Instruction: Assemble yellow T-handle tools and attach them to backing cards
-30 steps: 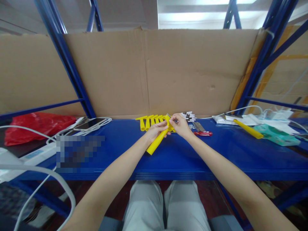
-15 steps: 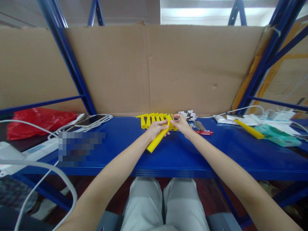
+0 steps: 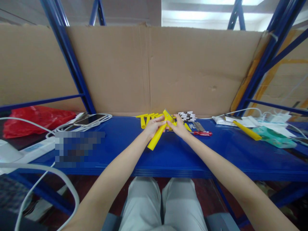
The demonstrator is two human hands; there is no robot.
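A yellow T-shaped scraper [image 3: 156,140] is between my hands, its tube handle slanting down toward me and its crosswise head pointing away. My left hand [image 3: 153,127] is closed round the upper handle. At the head, my right hand [image 3: 180,127] grips with thumb and fingers; the exact contact is partly hidden. Behind the hands, several similar yellow scrapers [image 3: 142,121] lie in a row, partly covered. A red-handled screwdriver [image 3: 203,133] lies just right of my right hand, beside a flat dark card [image 3: 198,127].
Several white and dark slim pieces [image 3: 187,116] lie against the cardboard panel [image 3: 192,70]. On the right are a yellow tube [image 3: 247,131] and a green packet [image 3: 273,136]. A phone [image 3: 90,119], white cables and a red bag [image 3: 38,120] occupy the left of the blue table [image 3: 192,157].
The scraper's head has turned and risen into view above my fingers. My right hand has shifted slightly down and left, and both hands still hold the scraper.
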